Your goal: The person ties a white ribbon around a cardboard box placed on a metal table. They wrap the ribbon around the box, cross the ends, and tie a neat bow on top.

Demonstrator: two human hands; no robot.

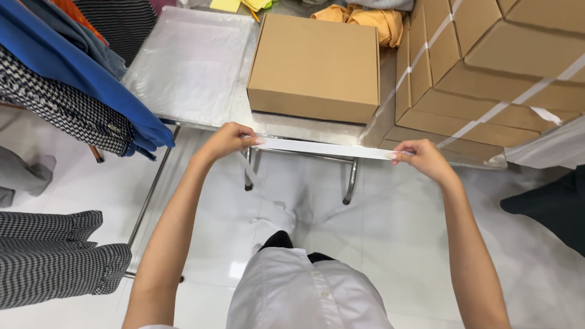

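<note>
Nearest the camera, below the long white strip, is the person's white buttoned garment (pixel 311 292), above a glossy white tiled floor (pixel 396 231). Two bare forearms rise from the bottom edge toward the strip.

The long, flat white strip (pixel 323 148), which looks like paper or tape, is stretched level between the two hands, just in front of the near edge of the table. The left hand (pixel 228 140) is closed on the strip's left end, fingers curled over it and pinching it against the thumb; a short loose tail of the strip hangs down below this hand. The right hand (pixel 420 157) is closed on the strip's right end, fingertips and thumb pinching it.

Left of the strip and nearer the camera, black-and-white checked fabric (pixel 55 256) lies at the frame's edge. Above that, still left of the strip, a blue garment (pixel 79 73) and a black-and-white patterned garment (pixel 61 106) hang together.

Just beyond the strip stands the metal table (pixel 304 129), its chrome legs showing beneath the strip. On it, directly behind the strip's middle, sits a closed, flat brown cardboard box (pixel 317 64). Left of that box lies a stack of clear plastic bags (pixel 189 61). To the right of the strip and behind it, large brown cardboard cartons bound with white straps (pixel 487 67) are stacked. Farthest off, behind the flat box, is a crumpled orange-yellow cloth (pixel 372 18).
</note>
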